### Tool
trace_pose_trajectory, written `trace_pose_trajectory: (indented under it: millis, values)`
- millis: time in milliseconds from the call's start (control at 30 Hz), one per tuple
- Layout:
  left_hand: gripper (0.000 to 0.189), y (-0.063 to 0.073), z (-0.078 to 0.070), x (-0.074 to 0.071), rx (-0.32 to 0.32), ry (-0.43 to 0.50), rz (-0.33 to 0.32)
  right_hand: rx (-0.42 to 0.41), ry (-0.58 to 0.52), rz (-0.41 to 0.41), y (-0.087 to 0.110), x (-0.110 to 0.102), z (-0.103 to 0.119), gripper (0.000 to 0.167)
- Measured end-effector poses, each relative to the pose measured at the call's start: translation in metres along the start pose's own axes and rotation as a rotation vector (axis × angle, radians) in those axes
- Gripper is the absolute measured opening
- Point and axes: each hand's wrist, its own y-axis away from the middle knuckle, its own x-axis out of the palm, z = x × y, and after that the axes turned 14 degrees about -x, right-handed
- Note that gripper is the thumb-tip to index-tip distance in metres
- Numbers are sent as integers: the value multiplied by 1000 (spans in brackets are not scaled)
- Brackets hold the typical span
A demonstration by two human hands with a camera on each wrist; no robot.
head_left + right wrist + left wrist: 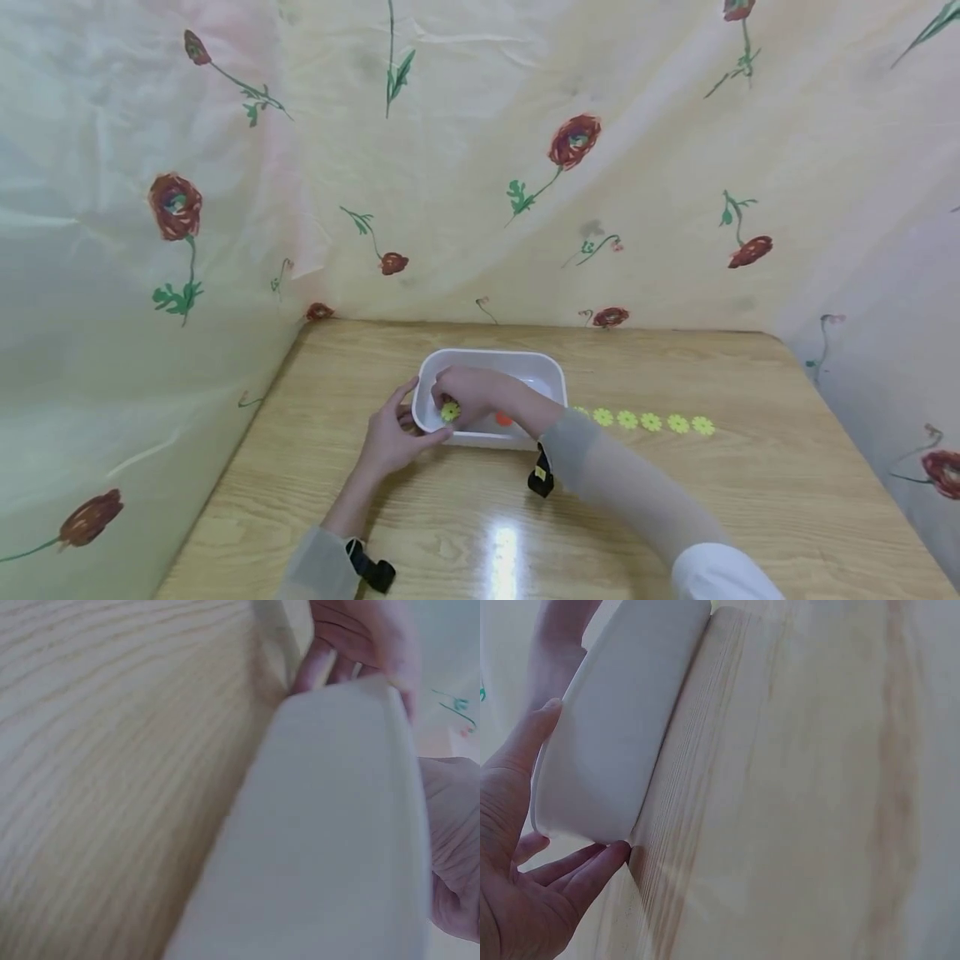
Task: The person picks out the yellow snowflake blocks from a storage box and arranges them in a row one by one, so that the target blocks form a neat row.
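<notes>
A white rectangular plastic tray lies on the wooden table. My left hand grips its left end, the thumb on the near rim and the fingers spread round the side. In the left wrist view, fingertips touch the tray's lower edge. My right hand reaches into the tray with curled fingers, pinching a yellow flower-shaped cutout near its left end. An orange-red piece lies in the tray under the right wrist. In the right wrist view the tray wall partly hides the right hand.
To the right of the tray, several yellow flower cutouts form a row on the table, the leftmost partly covered by the right forearm. A floral cloth hangs behind and at both sides. Both wrists carry black straps with small devices.
</notes>
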Motion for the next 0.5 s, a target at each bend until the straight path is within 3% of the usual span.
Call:
trace_pose_trajectory:
  millis: [500]
  values:
    - [106, 7, 1, 4, -14, -41, -22, 136, -34, -63, 42, -22, 8, 24]
